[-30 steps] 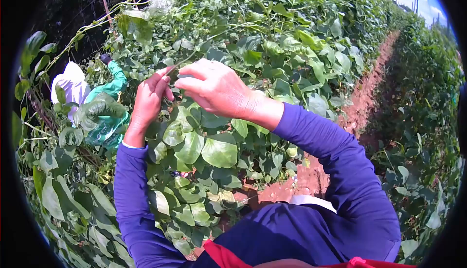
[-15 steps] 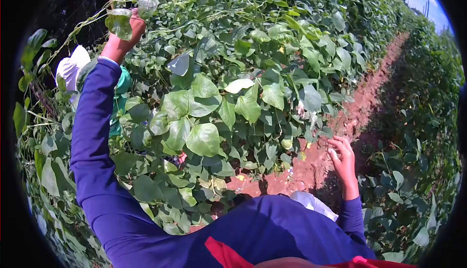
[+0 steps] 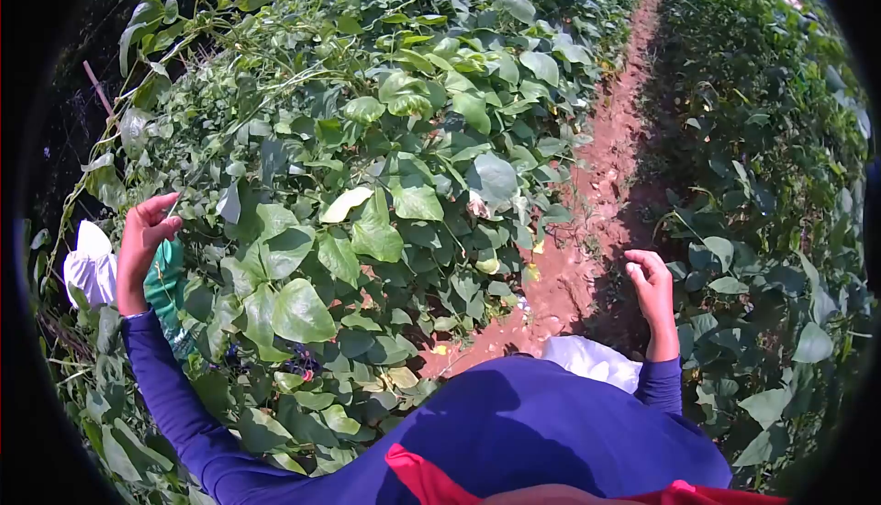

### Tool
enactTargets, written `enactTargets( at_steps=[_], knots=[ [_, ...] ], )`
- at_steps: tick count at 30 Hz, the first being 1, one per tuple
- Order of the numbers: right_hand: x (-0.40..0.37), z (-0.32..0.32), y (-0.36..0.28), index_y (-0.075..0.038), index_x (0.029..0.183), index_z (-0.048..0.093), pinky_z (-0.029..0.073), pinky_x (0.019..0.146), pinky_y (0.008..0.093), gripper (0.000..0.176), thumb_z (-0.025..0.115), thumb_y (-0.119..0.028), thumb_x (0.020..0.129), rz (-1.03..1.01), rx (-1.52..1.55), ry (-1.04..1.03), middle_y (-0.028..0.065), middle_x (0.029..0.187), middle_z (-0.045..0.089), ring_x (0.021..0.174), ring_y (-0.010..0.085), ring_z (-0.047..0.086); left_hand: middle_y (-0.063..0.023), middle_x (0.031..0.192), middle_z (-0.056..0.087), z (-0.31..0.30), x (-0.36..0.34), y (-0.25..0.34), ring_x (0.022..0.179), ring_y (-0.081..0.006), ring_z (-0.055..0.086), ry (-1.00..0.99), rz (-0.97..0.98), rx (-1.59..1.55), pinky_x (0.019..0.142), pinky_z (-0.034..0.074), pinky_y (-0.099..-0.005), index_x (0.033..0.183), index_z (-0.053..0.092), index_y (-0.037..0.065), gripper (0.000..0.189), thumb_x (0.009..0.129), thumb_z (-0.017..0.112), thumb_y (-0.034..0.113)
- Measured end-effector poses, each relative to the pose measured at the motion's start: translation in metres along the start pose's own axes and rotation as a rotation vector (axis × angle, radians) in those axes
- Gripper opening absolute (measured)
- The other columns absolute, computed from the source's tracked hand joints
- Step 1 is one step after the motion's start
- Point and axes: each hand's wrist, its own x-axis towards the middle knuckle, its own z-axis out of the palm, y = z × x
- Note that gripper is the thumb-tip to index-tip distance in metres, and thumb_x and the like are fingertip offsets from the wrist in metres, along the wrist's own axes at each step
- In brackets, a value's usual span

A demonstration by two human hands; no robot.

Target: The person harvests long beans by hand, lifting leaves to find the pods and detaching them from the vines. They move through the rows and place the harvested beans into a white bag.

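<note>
My left hand point(image 3: 145, 244) is raised at the left beside the bean-like vines. Its fingers are curled, thumb and forefinger close together, with a thin greenish bit at the tips too small to name. Broad green leaves point(image 3: 298, 310) grow to its right. Over the dirt path's shaded edge, my right hand point(image 3: 653, 296) has bent fingers, with a small gap between thumb and forefinger and nothing visible in it. A white bag point(image 3: 592, 361) hangs by my waist, just left of that wrist.
Another person's white head covering point(image 3: 90, 265) and green garment point(image 3: 165, 296) show among the vines at left. A reddish dirt path point(image 3: 601, 170) runs away between the plant rows. Dense foliage point(image 3: 780, 257) stands at right. A thin stake point(image 3: 97, 88) leans at upper left.
My left hand has come down from the high vine and leaf, with the arm lower. My right hand stays near the path, its fingers slightly more curled. The view has turned right.
</note>
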Motion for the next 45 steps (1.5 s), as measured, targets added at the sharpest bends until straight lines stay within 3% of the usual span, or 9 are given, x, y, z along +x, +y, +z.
enactTargets(
  at_steps=[5,7,13,22,24,26,28,36,45],
  knots=[
    [0.021,0.018,-0.030,-0.005,0.106,0.067,0.051,0.076,0.0283,0.024,0.065,-0.005,0.082,-0.173,-0.033,-0.047,0.0064,0.103,0.064,0.085,0.0169,0.062,-0.0031,0.079,0.065,0.005,-0.007,0.001,0.064,-0.0105,0.057,0.082,0.115,0.111,0.060,0.045,-0.0242,0.115,0.065,-0.002,0.037,0.080,0.054,0.002],
    [0.022,0.026,-0.038,-0.006,0.106,0.067,0.051,0.073,0.0286,0.024,0.066,-0.006,0.082,-0.136,-0.009,-0.108,0.0070,0.106,0.063,0.086,0.0167,0.063,-0.0101,0.079,0.068,0.010,-0.011,-0.001,0.068,-0.0245,0.061,0.251,0.323,0.666,0.071,0.049,-0.0316,0.113,0.068,0.005,0.030,0.085,0.056,0.008],
    [0.014,0.037,-0.039,-0.006,0.108,0.067,0.051,0.073,0.0287,0.025,0.066,-0.007,0.083,-0.185,0.015,-0.205,0.0065,0.105,0.063,0.086,0.0166,0.063,-0.0102,0.095,0.070,-0.001,-0.007,0.017,0.088,-0.0165,0.066,0.351,0.174,0.444,0.075,0.049,-0.0300,0.120,0.064,0.008,0.028,0.093,0.056,0.012],
    [0.003,0.030,-0.024,-0.006,0.108,0.067,0.051,0.073,0.0301,0.027,0.068,-0.010,0.082,-0.176,-0.062,-0.254,0.0088,0.106,0.064,0.087,0.0207,0.063,-0.0114,0.102,0.061,-0.018,0.033,-0.043,0.090,-0.0326,0.062,0.313,0.552,1.076,0.076,0.049,-0.0347,0.077,0.058,0.008,0.009,0.077,0.063,0.001],
    [-0.004,0.033,-0.021,-0.006,0.108,0.067,0.051,0.071,0.0319,0.026,0.068,-0.012,0.082,-0.136,-0.022,-0.270,0.0083,0.101,0.065,0.085,0.0214,0.063,-0.0033,0.089,0.062,-0.053,0.071,-0.114,0.077,-0.0177,0.059,-0.008,0.267,0.413,0.062,0.047,-0.0286,0.084,0.061,0.006,0.011,0.075,0.064,0.001],
    [-0.015,0.040,-0.020,-0.006,0.105,0.067,0.051,0.072,0.0336,0.024,0.065,-0.014,0.083,-0.093,-0.025,-0.326,0.0097,0.097,0.065,0.086,0.0239,0.064,0.0035,0.085,0.060,-0.035,0.042,-0.066,0.068,-0.0033,0.053,-0.197,-0.187,0.009,0.060,0.040,-0.0156,0.093,0.063,0.004,0.008,0.090,0.059,0.010],
    [-0.033,0.053,-0.021,-0.005,0.106,0.065,0.049,0.079,0.0410,0.026,0.063,-0.019,0.084,-0.125,-0.155,-0.476,0.0134,0.097,0.064,0.092,0.0313,0.062,0.0030,0.087,0.060,-0.042,0.027,-0.080,0.071,-0.0032,0.054,-0.024,-0.026,-0.176,0.063,0.042,-0.0141,0.111,0.062,0.006,0.021,0.097,0.054,0.018],
    [-0.078,0.089,-0.029,-0.005,0.111,0.060,0.050,0.081,0.0440,0.029,0.061,-0.022,0.088,-0.139,-0.097,-0.937,0.0143,0.102,0.063,0.096,0.0345,0.062,-0.0104,0.132,0.053,-0.055,0.004,-0.037,0.116,-0.0179,0.052,-0.178,0.058,0.121,0.100,0.038,-0.0308,0.139,0.045,0.002,0.047,0.097,0.052,0.022],
    [-0.071,0.113,-0.048,-0.006,0.113,0.058,0.047,0.085,0.0458,0.030,0.060,-0.020,0.086,-0.403,-0.060,-1.023,0.0151,0.095,0.062,0.093,0.0367,0.060,-0.0087,0.127,0.057,-0.038,-0.041,-0.013,0.103,-0.0153,0.056,0.107,0.095,0.377,0.089,0.045,-0.0276,0.140,0.047,0.010,0.045,0.099,0.045,0.028]
  ],
)
